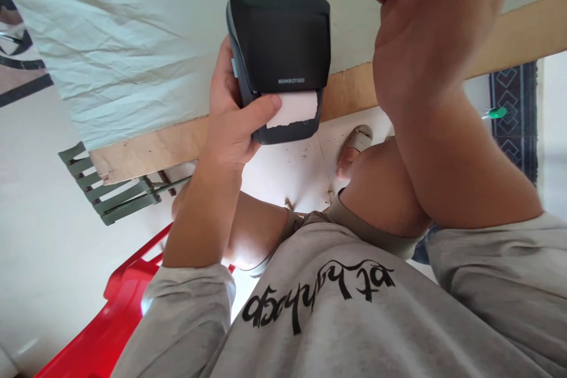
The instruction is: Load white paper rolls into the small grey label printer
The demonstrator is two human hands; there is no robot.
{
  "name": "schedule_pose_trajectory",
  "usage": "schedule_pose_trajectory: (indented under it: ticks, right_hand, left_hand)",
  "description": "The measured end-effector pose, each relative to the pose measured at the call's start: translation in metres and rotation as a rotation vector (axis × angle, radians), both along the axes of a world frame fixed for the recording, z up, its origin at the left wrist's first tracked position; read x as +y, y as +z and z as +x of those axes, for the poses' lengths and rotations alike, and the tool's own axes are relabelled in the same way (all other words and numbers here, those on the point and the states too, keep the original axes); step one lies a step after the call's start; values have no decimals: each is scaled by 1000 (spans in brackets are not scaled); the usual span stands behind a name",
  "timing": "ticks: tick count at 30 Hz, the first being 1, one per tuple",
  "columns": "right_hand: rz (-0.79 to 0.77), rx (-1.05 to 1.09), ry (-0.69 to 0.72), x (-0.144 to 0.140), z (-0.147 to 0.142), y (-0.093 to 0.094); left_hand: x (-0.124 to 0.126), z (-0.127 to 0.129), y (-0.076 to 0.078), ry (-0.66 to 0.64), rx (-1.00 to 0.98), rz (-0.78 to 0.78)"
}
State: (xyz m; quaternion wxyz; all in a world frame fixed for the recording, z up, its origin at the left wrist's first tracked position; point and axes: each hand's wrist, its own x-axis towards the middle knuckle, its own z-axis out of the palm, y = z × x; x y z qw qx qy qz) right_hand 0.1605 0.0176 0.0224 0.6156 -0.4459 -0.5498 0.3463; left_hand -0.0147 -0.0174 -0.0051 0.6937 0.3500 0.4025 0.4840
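Here, a black label printer [279, 59] is clamped in the left hand [233, 112] at upper centre, thumb laid on its white paper strip [293, 109]. The right hand [420, 29] is held open, empty, at upper right. A pale cloth [133, 41] is spread on the bench [146, 150]; white floor tiles [287, 174] are seen below.

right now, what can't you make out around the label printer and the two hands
Head view only:
- Right hand: fingertips cut off by the top edge, motion-blurred; empty or not is unclear.
- Label printer: left side hidden by the left hand.
- White label: end under the thumb; any print not visible.
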Motion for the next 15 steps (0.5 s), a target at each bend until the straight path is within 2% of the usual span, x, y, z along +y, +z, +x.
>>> schedule_pose_trajectory:
  ticks: [4,6,8,11,15]
  right_hand:
    - [-104,-174,249,-13,-2,4]
    - [-142,-277,405,-16,-1,3]
    - [-148,-364,503,-15,0,-1]
    - [-108,-408,541,-11,2,-5]
    - [-90,-361,563,-8,3,-8]
  left_hand:
    - [-1,0,1,16,100,132]
    - [-2,1,2,4,103,159]
    - [-2,3,2,0,76,188]
    - [-2,5,0,-16,30,224]
    - [2,5,-6,-44,33,271]
